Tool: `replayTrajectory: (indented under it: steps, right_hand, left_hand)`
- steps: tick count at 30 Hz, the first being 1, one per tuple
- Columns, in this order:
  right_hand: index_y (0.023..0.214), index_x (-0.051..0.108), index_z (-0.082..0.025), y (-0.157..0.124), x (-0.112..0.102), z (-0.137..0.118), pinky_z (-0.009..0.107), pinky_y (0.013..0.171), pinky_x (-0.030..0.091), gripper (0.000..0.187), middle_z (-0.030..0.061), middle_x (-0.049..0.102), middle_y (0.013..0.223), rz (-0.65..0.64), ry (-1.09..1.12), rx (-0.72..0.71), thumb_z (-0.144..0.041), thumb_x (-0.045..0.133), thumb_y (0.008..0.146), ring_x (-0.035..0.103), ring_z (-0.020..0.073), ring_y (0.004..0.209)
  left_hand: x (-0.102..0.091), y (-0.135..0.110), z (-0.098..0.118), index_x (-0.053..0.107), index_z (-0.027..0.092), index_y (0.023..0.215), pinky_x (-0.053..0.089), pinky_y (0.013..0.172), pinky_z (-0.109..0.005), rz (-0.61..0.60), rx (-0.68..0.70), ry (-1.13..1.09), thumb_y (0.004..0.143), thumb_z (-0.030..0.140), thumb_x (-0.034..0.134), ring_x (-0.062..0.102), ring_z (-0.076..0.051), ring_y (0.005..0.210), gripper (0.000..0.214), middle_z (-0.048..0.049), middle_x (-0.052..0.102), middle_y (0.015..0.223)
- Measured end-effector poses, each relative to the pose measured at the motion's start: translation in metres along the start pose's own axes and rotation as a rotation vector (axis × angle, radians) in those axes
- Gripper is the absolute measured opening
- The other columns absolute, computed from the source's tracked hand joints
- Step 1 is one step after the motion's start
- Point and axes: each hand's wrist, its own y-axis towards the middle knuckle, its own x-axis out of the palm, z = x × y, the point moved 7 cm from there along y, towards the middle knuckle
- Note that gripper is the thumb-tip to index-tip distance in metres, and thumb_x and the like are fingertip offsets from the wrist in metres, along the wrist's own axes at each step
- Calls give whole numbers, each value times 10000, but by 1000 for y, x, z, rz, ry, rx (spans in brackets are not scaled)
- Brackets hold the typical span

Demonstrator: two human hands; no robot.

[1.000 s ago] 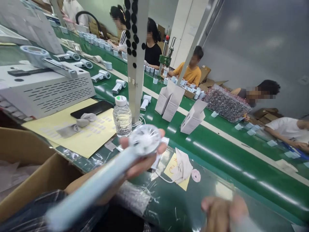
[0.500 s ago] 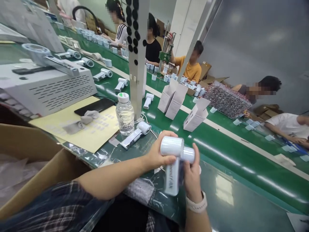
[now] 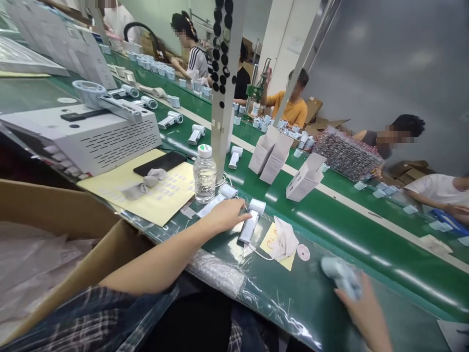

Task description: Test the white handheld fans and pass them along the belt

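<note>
My left hand (image 3: 225,215) reaches forward over the green bench, fingers curled around the side of a white handheld fan (image 3: 251,221) that lies flat there. A second white handheld fan (image 3: 220,197) lies just behind it by the water bottle (image 3: 204,173). My right hand (image 3: 361,305), blurred by motion, is low at the right and grips a pale blue-white handheld fan (image 3: 340,275) close to the bench surface.
A crumpled white cloth (image 3: 285,239) lies on a yellow note (image 3: 271,242) with a thin white cable. White cartons (image 3: 306,177) and more fans stand on the green conveyor. A white machine (image 3: 88,134), a yellow sheet with a phone (image 3: 160,163), a cardboard box (image 3: 54,225) and several seated workers surround me.
Both hands held one fan upright before. Now my right hand has carried a fan away to the lower right, and my left hand has reached forward onto a fan lying on the bench.
</note>
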Motion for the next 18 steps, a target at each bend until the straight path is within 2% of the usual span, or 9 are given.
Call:
replayTrajectory:
  steps: [1, 2, 3, 5, 8, 10, 12, 15, 18]
  right_hand:
    - [1317, 574, -262, 0, -6, 26, 559, 746, 534, 827, 222, 707, 1108, -4, -44, 108, -526, 782, 562, 700, 472, 973]
    - [1279, 597, -283, -3, -20, 44, 602, 754, 503, 763, 245, 694, 1076, 102, -113, 198, -516, 768, 572, 680, 503, 995]
    - [1278, 597, -306, -7, -33, 47, 641, 780, 468, 690, 267, 665, 1118, 228, -182, 229, -536, 714, 638, 644, 519, 1070]
    - [1313, 576, -298, -14, -48, 22, 676, 818, 428, 606, 295, 609, 1222, 406, -251, 175, -556, 578, 765, 580, 517, 1184]
    - [1344, 544, -163, -15, -14, -57, 566, 785, 507, 630, 264, 658, 1193, 85, -153, 9, -554, 464, 856, 653, 441, 1080]
    - [1218, 626, -178, -21, 26, -119, 444, 783, 526, 505, 173, 719, 1102, -268, -99, -148, -530, 449, 902, 700, 335, 979]
    - [1013, 694, -185, -30, 57, -165, 381, 745, 500, 369, 138, 749, 981, -473, -250, -280, -455, 452, 942, 710, 298, 913]
    - [832, 701, -157, -31, 86, -196, 347, 720, 464, 367, 166, 756, 911, -492, -468, -333, -371, 441, 977, 721, 293, 903]
    - [891, 699, -130, -31, 107, -203, 351, 744, 464, 352, 205, 754, 986, -449, -501, -305, -335, 429, 986, 727, 306, 951]
  left_hand:
    - [7, 2, -2, 616, 124, 1122, 505, 887, -430, -11, -40, 8, 919, 561, 490, 671, -353, 1061, 497, -186, 696, 1131]
    - [16, 6, 0, 617, 120, 1119, 508, 883, -442, -24, -62, 22, 892, 617, 502, 673, -370, 1061, 559, -200, 695, 1143]
    - [25, 10, 4, 617, 113, 1128, 510, 886, -454, -29, -69, 34, 852, 663, 531, 666, -388, 1077, 621, -217, 689, 1162]
    - [38, 19, 14, 613, 100, 1157, 518, 879, -460, -25, -59, 21, 791, 671, 593, 649, -408, 1107, 678, -240, 675, 1185]
    - [44, 24, 22, 622, 115, 1173, 534, 840, -405, -32, -8, -33, 772, 494, 645, 662, -358, 1063, 552, -201, 683, 1162]
    - [38, 18, 18, 634, 144, 1162, 530, 852, -349, -40, 41, -45, 750, 369, 660, 664, -301, 1045, 470, -151, 682, 1154]
    - [24, 6, 6, 647, 149, 1126, 513, 896, -326, 11, 75, -46, 742, 294, 654, 642, -271, 1060, 411, -132, 662, 1150]
    - [-1, -15, -25, 656, 117, 1071, 481, 988, -402, 200, 32, 3, 771, 349, 661, 584, -307, 1115, 379, -160, 613, 1159]
    - [-11, -29, -46, 679, 126, 995, 404, 1100, -488, 311, -36, 84, 752, 495, 722, 479, -376, 1267, 444, -190, 523, 1343]
